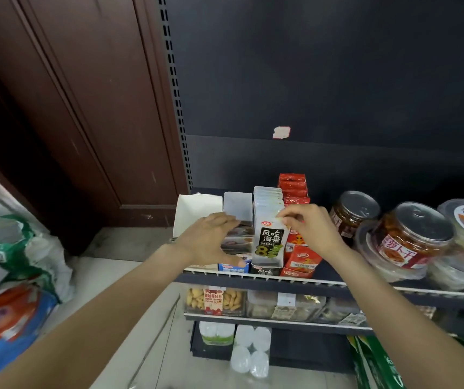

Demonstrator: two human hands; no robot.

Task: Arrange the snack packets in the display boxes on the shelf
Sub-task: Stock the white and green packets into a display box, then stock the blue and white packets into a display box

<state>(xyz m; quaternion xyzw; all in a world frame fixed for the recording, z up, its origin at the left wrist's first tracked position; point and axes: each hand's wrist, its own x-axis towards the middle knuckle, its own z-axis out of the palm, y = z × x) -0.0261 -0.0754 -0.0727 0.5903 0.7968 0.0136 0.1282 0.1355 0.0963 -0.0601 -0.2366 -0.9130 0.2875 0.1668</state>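
Note:
On the shelf (323, 283) stands a row of black-and-white seaweed snack packets (270, 242) in their display box (265, 271). My right hand (306, 228) pinches the top edge of the front packet. To its left, my left hand (211, 240) lies spread over a blue-fronted display box (232, 267) of flatter packets, thumb on the box's front. A red display box (303, 262) with red packets sits right of the seaweed row, partly hidden by my right hand. An open white box flap (197, 211) stands at the far left.
Lidded jars (410, 237) and clear tubs crowd the shelf's right side. Lower shelves carry biscuit tubs (215, 301) and white bottles (250, 349). Bags lie heaped on the floor (14, 276) at left, beside a brown wooden door (84, 108). Green packs (376, 363) lean at the bottom right.

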